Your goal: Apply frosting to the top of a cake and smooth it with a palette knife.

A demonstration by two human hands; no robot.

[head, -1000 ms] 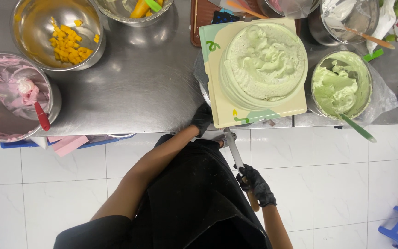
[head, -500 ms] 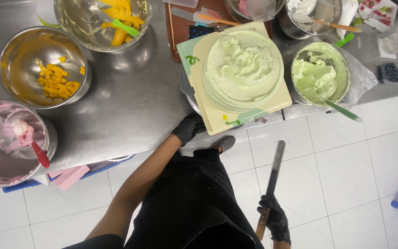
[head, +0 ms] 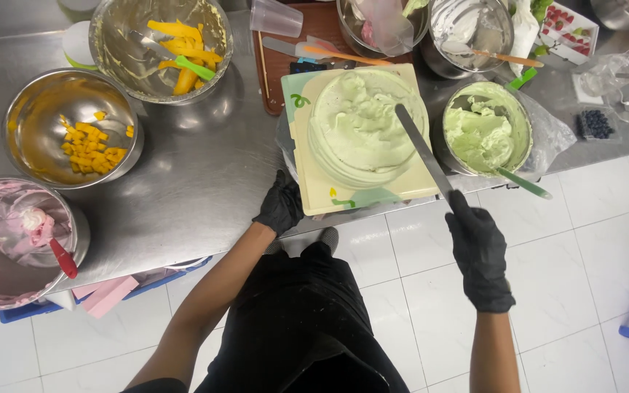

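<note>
Right hand (head: pixel 480 255), black-gloved, clenched round the handle of a long palette knife (head: pixel 422 154); blade angled up and leftward from the fist, tip over the right part of the green-frosted cake (head: pixel 362 124), seemingly poised for smoothing the cream; contact with the frosting not clear. Left hand (head: pixel 280 204), also gloved, fingers curled against the near left corner of the pale square board (head: pixel 314 191) under the cake, apparently steadying or turning it; grasp or mere press impossible to tell. Cake and board sat at the front edge of the steel counter (head: pixel 205 167), right of centre, close to the body for easy reach.

Just right of the board, a bowl of green cream (head: pixel 485 131) with a green spatula (head: pixel 522 182) jutting over the front edge, near at hand for refills. Towards the left edge, a bowl of diced mango (head: pixel 74 131); at the front left corner, a bowl of pink cream (head: pixel 9 240) with a red spatula (head: pixel 60 256); near the back edge, a bowl of mango slices (head: pixel 161 44).

Half a second earlier, knife held low over the floor tiles, well clear of the counter; since raised and brought over the cake; left hand stayed at the board's corner.
</note>
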